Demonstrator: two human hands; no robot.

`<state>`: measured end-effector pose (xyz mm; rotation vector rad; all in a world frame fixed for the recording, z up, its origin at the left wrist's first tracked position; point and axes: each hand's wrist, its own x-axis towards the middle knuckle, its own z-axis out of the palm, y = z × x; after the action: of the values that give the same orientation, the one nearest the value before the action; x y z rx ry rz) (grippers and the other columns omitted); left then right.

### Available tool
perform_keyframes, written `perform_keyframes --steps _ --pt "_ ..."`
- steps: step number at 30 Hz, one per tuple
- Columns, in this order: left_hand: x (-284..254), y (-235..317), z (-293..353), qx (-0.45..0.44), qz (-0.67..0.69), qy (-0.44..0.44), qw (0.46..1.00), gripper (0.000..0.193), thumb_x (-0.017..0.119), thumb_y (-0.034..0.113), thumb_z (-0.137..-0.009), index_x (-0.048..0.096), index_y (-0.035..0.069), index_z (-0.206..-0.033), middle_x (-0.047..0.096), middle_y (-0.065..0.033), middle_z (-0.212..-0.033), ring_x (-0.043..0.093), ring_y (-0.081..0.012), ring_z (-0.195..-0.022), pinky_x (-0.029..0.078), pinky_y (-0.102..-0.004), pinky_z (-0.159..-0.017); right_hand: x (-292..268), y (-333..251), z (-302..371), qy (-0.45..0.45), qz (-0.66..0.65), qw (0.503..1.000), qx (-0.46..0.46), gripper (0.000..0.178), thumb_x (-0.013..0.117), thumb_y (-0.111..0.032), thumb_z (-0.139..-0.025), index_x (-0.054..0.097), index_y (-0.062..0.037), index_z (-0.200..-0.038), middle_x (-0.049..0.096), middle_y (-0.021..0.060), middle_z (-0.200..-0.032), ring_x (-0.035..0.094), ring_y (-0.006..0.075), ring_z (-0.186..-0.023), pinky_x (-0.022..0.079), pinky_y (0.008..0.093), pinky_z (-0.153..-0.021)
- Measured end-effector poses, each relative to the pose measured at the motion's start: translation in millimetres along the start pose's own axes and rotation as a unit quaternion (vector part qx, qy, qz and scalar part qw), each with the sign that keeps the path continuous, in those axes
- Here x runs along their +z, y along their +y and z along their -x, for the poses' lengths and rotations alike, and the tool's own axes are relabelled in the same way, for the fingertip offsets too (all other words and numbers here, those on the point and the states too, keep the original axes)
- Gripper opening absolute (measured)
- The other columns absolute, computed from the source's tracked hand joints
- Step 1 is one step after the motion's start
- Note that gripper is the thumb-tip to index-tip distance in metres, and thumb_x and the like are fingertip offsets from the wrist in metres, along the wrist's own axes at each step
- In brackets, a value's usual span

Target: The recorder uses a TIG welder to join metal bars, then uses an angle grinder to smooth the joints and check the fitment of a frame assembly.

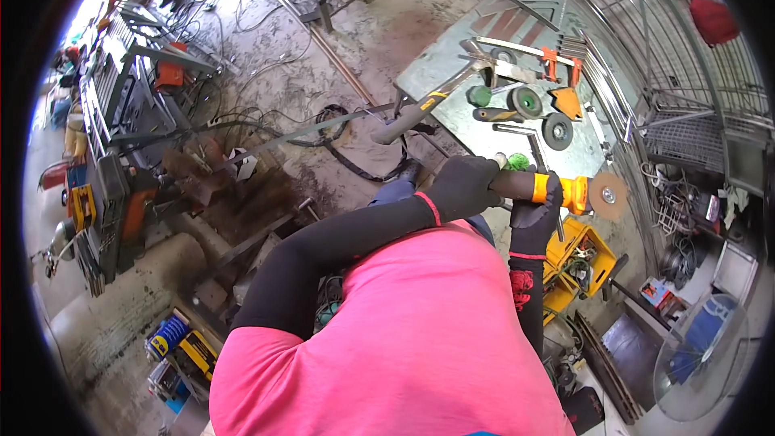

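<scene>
An angle grinder (571, 193) with a yellow front and dark body lies across in front of me, at the table's near side. Its worn brown disc (607, 195) points to the right. My left hand (463, 186), in a black glove, is closed around the rear end of the grinder's body. My right hand (537, 214), gloved too, grips the body behind the yellow head, its fingers wrapped up over it. Just beyond the hands lies a bright green round piece (517, 162), partly hidden. A hammer (432, 105) hangs over the table's left edge.
The metal table (444, 64) carries grinding wheels (557, 131), a bar clamp (549, 60) and metal strips. A yellow crate (601, 262) stands below right. Cables (355, 165) and a long bar cross the floor at left. A fan (701, 355) stands at lower right.
</scene>
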<state>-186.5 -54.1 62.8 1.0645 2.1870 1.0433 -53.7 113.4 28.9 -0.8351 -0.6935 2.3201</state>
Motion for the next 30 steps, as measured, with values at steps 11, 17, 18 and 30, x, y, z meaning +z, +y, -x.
perform_keyframes --steps 11,17,18,30 --pt "9.2 5.3 -9.8 0.034 0.06 -0.027 0.997 0.075 0.088 0.028 -0.079 0.06 0.001 -0.144 0.076 -0.0265 -0.111 0.074 -0.048 -0.101 0.06 -0.0535 -0.087 18.8 22.8 24.6 0.033 0.206 0.978 0.016 0.042 0.077 -0.032 -0.106 0.065 -0.0032 -0.134 0.067 0.0021 -0.122 0.067 0.0145 -0.109 0.055 0.0339 -0.097" --pt "-25.1 2.9 -12.9 -0.067 0.173 -0.069 0.98 0.059 0.09 0.026 -0.078 0.066 0.0 -0.126 0.076 -0.0159 -0.092 0.077 -0.0277 -0.082 0.061 -0.0405 -0.075 -10.3 25.5 7.1 -0.097 0.249 0.964 -0.001 0.05 0.051 -0.048 -0.119 0.067 -0.0017 -0.131 0.07 0.0058 -0.115 0.068 0.0166 -0.103 0.057 0.0346 -0.091" --pt "-22.3 -5.7 -13.6 -0.072 0.21 -0.048 0.974 0.058 0.091 0.026 -0.078 0.067 -0.001 -0.123 0.075 -0.0126 -0.09 0.075 -0.021 -0.077 0.06 -0.0374 -0.073 -17.9 36.2 0.8 -0.081 0.185 0.979 0.018 0.05 0.049 -0.047 -0.12 0.068 -0.0014 -0.127 0.072 0.0064 -0.111 0.07 0.0175 -0.1 0.059 0.0361 -0.089" --pt "-206.1 -5.2 19.6 -0.183 0.018 0.053 0.982 0.035 0.083 0.012 -0.086 0.072 -0.001 -0.117 0.075 -0.0069 -0.09 0.068 -0.0067 -0.077 0.055 -0.0281 -0.068 -31.3 3.2 -11.1 -0.009 0.253 0.966 -0.041 0.038 0.058 0.005 -0.104 0.067 0.0081 -0.141 0.081 0.0126 -0.117 0.078 0.0163 -0.101 0.064 0.0294 -0.086"
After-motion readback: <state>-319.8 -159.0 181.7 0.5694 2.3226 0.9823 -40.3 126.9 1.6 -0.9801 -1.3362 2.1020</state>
